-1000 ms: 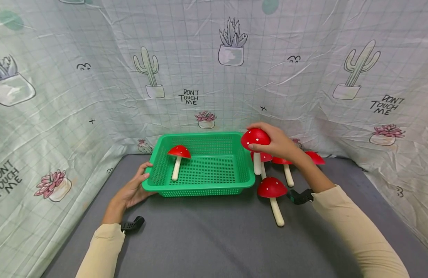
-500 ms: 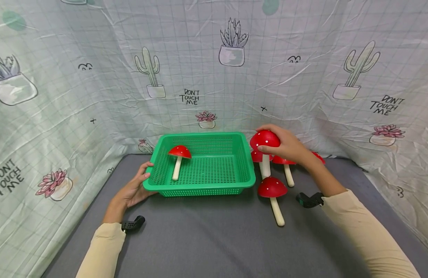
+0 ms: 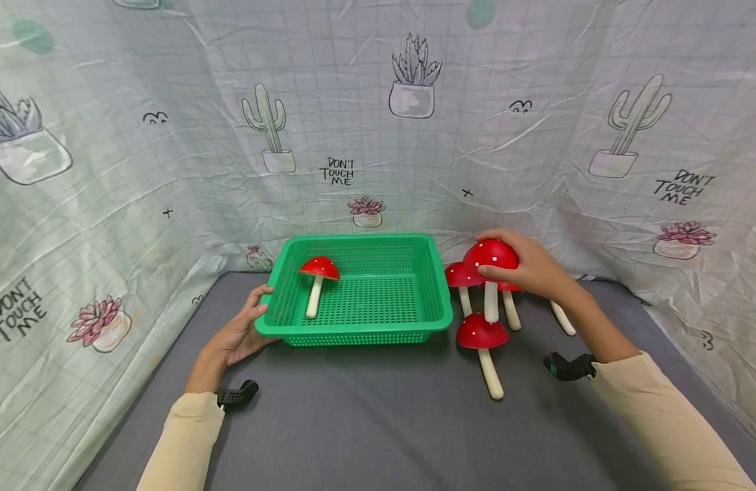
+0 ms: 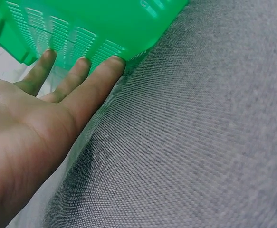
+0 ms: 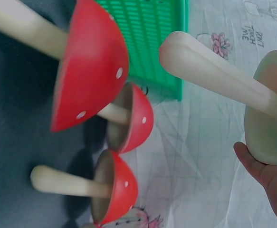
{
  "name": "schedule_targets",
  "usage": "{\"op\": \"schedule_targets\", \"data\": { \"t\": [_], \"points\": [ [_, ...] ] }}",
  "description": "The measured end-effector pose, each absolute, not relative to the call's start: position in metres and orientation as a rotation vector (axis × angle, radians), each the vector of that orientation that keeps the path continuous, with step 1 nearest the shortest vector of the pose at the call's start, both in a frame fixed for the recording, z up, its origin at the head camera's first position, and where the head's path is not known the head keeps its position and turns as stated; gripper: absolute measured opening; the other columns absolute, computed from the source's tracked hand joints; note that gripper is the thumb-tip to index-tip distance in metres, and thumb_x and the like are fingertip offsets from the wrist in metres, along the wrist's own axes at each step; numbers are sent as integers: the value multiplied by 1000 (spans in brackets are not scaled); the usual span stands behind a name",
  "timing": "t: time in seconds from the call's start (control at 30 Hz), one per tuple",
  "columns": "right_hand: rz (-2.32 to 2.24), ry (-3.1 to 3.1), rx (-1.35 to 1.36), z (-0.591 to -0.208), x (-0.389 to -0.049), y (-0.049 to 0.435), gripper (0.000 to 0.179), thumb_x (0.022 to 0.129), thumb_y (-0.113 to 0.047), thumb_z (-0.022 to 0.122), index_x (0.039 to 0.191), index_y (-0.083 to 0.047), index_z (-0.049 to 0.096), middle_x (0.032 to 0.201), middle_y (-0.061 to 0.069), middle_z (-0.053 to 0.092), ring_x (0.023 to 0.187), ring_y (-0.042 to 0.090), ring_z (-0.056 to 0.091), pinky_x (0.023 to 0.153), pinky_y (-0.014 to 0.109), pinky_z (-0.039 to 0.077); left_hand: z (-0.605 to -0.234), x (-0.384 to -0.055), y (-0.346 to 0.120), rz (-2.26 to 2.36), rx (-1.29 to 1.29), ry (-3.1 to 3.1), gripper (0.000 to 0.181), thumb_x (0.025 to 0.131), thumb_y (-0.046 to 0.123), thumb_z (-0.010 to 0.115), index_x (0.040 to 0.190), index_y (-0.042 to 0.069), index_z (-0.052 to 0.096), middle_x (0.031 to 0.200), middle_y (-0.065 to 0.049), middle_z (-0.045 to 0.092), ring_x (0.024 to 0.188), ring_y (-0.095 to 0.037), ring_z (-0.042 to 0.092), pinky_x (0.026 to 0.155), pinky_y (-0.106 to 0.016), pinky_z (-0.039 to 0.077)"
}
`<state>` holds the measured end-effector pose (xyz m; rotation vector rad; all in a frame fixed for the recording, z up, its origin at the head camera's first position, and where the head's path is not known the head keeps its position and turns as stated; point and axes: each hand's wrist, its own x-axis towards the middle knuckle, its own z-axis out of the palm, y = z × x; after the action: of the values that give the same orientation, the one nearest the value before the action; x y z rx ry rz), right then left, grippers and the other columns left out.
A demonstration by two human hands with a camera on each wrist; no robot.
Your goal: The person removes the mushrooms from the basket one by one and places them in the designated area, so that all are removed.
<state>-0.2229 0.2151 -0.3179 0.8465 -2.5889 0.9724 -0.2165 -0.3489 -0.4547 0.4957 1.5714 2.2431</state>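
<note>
My left hand rests on the left end of a green plastic basket. In the left wrist view its fingers lie nearly straight, with fingertips touching the slotted outer wall. Inside the basket lies one toy mushroom, red-capped with a pale stem. My right hand grips another toy mushroom by its white-dotted red cap, stem pointing down, right of the basket. The right wrist view shows that mushroom's stem and pale cap underside. Beneath and around it lie several more mushrooms, the nearest mushroom in front; one cap is hidden behind my hand.
A back mushroom lies close to the basket's right end. Farther right, a stem shows below my forearm. Grey cloth covers the table, with a cactus-print curtain around it. Each wrist carries a black device.
My right hand has moved right and slightly down with the held mushroom, away from the basket and over the other mushrooms. My left hand and the basket have stayed in place.
</note>
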Motion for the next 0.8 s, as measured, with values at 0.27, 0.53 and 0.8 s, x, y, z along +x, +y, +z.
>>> {"op": "schedule_targets", "data": {
  "t": [0.27,0.53,0.8],
  "points": [
    [930,-2634,777,-325,-214,236,55,87,-23,76,137,-12,55,130,15,58,112,36,55,80,52,56,-455,-216,-349,2229,481,1600,27,112,20,34,131,39,33,145,-11,26,119,-26,53,98,-48,47],
    [912,-2679,703,-334,-202,252,55,87,-26,77,136,-14,56,135,17,56,114,37,54,80,52,56,-454,-216,-348,2232,489,1587,27,112,18,33,131,37,33,146,-13,24,120,-28,51,98,-49,46],
    [909,-2711,694,-345,-198,260,58,86,-29,80,137,-16,55,129,15,59,112,37,55,76,47,57,-452,-214,-347,2225,486,1604,28,112,18,32,131,37,33,147,-14,22,120,-27,51,98,-49,46]
  ]
}}
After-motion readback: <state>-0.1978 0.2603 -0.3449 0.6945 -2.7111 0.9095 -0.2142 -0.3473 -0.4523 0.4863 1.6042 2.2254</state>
